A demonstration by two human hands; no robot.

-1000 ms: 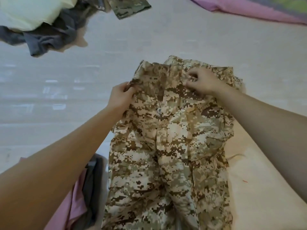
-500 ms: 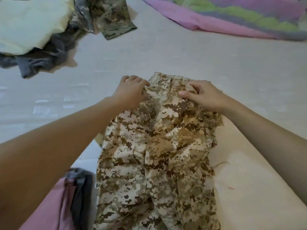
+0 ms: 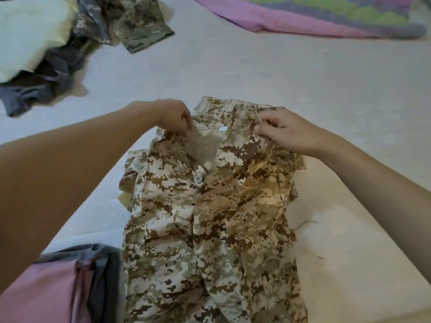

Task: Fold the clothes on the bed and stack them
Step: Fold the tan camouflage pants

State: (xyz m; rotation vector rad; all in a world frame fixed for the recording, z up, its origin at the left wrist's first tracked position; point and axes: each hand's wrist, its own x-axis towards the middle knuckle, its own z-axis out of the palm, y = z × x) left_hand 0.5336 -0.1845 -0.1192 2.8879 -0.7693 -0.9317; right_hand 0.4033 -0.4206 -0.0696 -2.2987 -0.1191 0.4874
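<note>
A tan and brown digital-camouflage shirt [image 3: 210, 217] lies front up on the pale bed sheet [image 3: 268, 73], its top edge away from me and one grey button showing. My left hand [image 3: 172, 117] pinches the collar edge at the shirt's upper left. My right hand [image 3: 284, 129] pinches the collar at the upper right, fingers curled over the cloth. The neck opening between my hands is spread, and a small white label shows there.
A loose pile of clothes [image 3: 46, 43] lies at the far left: a pale yellow piece, a grey piece and a green camouflage piece [image 3: 137, 26]. A striped pink and green blanket [image 3: 326, 17] lies along the far edge. Folded pink and grey clothes [image 3: 70, 283] sit near left.
My hands have moved apart along the collar, spreading the neck opening so the label shows. The view has tilted and now takes in more of the far bed.
</note>
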